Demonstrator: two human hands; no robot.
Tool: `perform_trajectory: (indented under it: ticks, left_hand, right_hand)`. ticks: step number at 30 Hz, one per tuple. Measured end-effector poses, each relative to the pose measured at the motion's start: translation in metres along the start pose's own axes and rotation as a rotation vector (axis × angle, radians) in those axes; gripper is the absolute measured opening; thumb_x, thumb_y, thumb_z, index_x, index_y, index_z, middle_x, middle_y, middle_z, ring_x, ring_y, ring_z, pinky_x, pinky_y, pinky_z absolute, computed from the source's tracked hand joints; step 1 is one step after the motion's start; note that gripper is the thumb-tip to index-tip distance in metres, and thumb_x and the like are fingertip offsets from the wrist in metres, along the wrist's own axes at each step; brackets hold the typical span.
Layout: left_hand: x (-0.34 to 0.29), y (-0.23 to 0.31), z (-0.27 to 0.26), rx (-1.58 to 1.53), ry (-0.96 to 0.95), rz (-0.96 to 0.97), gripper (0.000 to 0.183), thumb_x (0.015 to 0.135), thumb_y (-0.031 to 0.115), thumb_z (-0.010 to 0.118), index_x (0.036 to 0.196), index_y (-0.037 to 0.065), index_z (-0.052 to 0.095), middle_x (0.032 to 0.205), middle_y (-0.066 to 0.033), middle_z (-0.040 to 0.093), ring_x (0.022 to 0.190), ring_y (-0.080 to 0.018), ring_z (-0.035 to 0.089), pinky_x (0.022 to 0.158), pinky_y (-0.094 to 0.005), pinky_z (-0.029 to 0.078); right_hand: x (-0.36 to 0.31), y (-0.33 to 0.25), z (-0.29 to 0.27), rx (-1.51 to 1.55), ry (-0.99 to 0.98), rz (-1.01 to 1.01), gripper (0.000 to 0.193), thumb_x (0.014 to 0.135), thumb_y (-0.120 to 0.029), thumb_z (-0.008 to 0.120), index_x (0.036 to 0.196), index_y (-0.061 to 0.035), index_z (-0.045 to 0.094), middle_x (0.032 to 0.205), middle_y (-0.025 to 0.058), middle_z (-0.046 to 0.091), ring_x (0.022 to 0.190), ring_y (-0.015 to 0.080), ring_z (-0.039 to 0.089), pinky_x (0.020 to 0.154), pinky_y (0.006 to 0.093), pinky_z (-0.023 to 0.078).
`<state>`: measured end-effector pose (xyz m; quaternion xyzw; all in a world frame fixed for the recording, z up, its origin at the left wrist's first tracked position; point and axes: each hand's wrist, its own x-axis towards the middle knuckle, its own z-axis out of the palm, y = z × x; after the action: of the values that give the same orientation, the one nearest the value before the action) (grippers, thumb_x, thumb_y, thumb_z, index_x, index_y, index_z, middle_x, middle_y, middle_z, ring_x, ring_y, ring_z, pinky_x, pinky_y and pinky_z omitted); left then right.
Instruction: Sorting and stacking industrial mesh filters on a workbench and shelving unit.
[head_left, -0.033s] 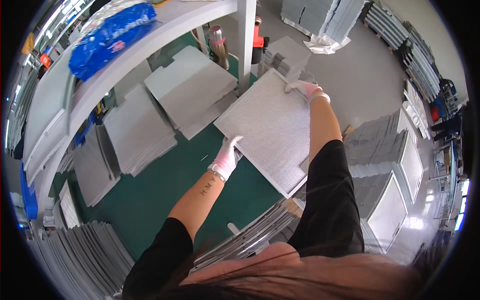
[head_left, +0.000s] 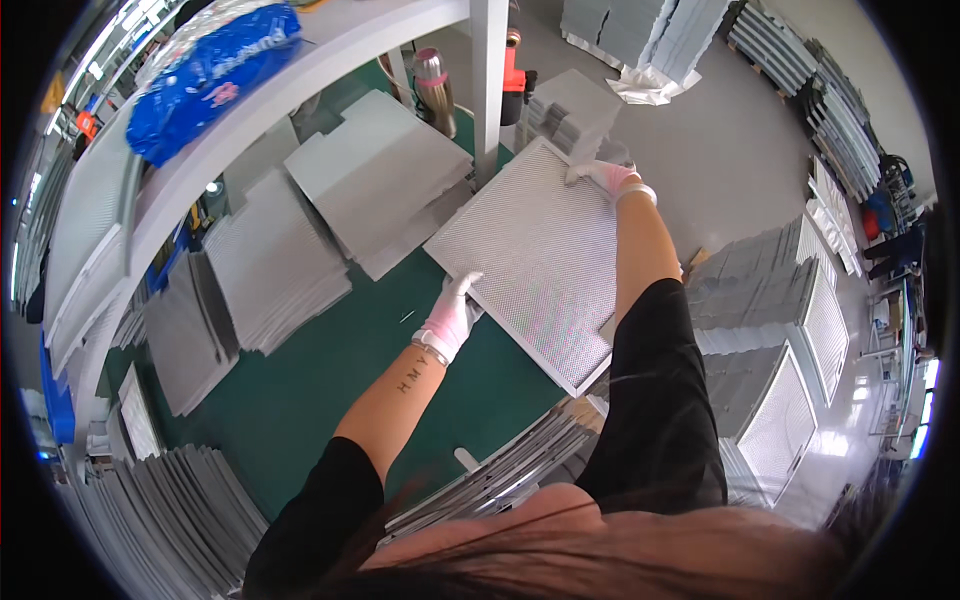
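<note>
A large square panel of silvery mesh in a metal frame (head_left: 535, 260) is held over the green table (head_left: 300, 390), tilted like a diamond. My left hand (head_left: 452, 318), in a white glove, grips the panel's near left edge. My right hand (head_left: 606, 178), also gloved, holds its far corner with the arm stretched out. Both hands are closed on the frame.
Stacks of grey mesh sheets (head_left: 275, 265) and flat panels (head_left: 385, 175) cover the table's left and far side. A white shelf (head_left: 290, 75) above carries a blue bag (head_left: 205, 75). A metal flask (head_left: 435, 92) stands by a white post. More framed panels (head_left: 780, 400) are stacked at right.
</note>
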<state>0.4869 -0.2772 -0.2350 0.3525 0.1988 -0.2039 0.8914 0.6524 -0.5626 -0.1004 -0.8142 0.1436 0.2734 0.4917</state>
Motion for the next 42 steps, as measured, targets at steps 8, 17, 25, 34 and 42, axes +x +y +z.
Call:
perform_trajectory:
  ticks: [8,17,25,34,42]
  left_hand:
    - [-0.006,0.003,0.031,0.348,0.091,-0.064,0.041,0.089,0.034,0.064,0.116,0.006,0.051,0.105,-0.0083,0.058,0.094,-0.0183,0.06,0.084,-0.0324,0.051]
    - [-0.017,0.006,0.022,0.238,0.256,-0.139,0.066,0.079,0.04,0.073,0.134,0.022,0.041,0.13,-0.0013,0.043,0.115,-0.0226,0.045,0.094,-0.042,0.035]
    - [0.006,-0.015,0.013,0.171,0.178,-0.038,0.045,0.083,0.034,0.071,0.12,0.015,0.054,0.113,-0.0012,0.057,0.103,-0.0164,0.054,0.087,-0.033,0.045]
    - [0.061,-0.005,0.022,0.187,0.127,0.029,0.042,0.086,0.034,0.067,0.119,0.011,0.056,0.113,-0.004,0.059,0.102,-0.0188,0.058,0.087,-0.033,0.047]
    - [0.067,-0.001,0.064,0.425,0.15,-0.088,0.069,0.082,0.051,0.065,0.137,0.015,0.044,0.138,-0.0019,0.047,0.124,-0.0184,0.043,0.102,-0.0389,0.034]
  right_hand:
    - [0.079,0.051,-0.025,-0.433,-0.047,-0.165,0.062,0.069,-0.042,0.073,0.122,-0.0098,0.064,0.128,0.0184,0.059,0.117,0.03,0.055,0.101,0.0363,0.04]
    - [-0.122,0.16,0.0,0.433,0.898,-0.594,0.056,0.082,-0.021,0.072,0.128,0.0037,0.051,0.116,0.0167,0.064,0.108,0.0251,0.061,0.093,0.0328,0.047]
    - [-0.143,0.233,0.116,1.072,0.466,-0.241,0.084,0.091,-0.035,0.061,0.151,-0.0013,0.015,0.148,0.014,0.035,0.136,0.0262,0.034,0.112,0.0359,0.028]
    - [-0.128,0.204,0.109,1.066,0.509,-0.154,0.076,0.088,-0.034,0.062,0.149,-0.008,0.024,0.136,0.0084,0.045,0.123,0.0227,0.046,0.102,0.0382,0.039]
    - [-0.112,0.212,0.089,1.068,0.613,-0.108,0.059,0.086,-0.035,0.062,0.136,-0.0109,0.041,0.113,0.0058,0.056,0.099,0.0193,0.056,0.078,0.0373,0.049]
